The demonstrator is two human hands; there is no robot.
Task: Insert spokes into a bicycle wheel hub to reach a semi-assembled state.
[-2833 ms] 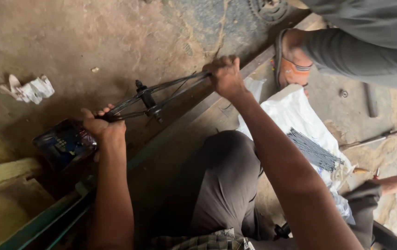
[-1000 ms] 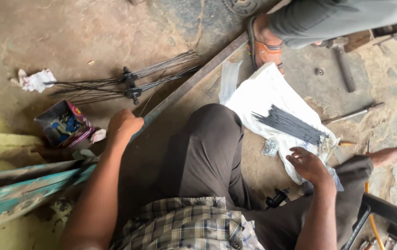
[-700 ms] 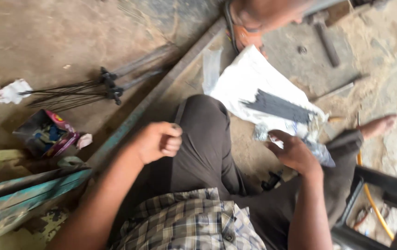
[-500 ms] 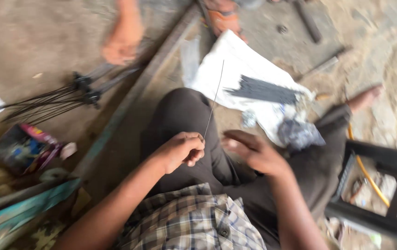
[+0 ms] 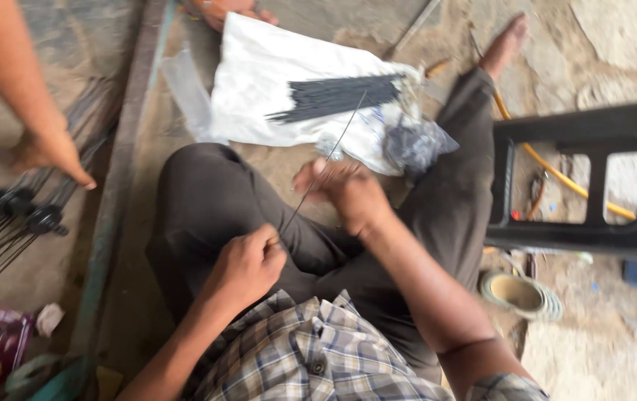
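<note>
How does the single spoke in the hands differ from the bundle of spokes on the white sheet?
The single spoke is lifted off the ground and slants upward from the left hand, past the right hand; the bundle of spokes lies flat on the white sheet, untouched. The single spoke stands alone as a thin line; the bundle is a dense, dark, packed mass. Both look like thin, straight, dark rods.

black crate [image 5: 582, 186] blocking right, another person's hand [image 5: 47, 152] left
</note>
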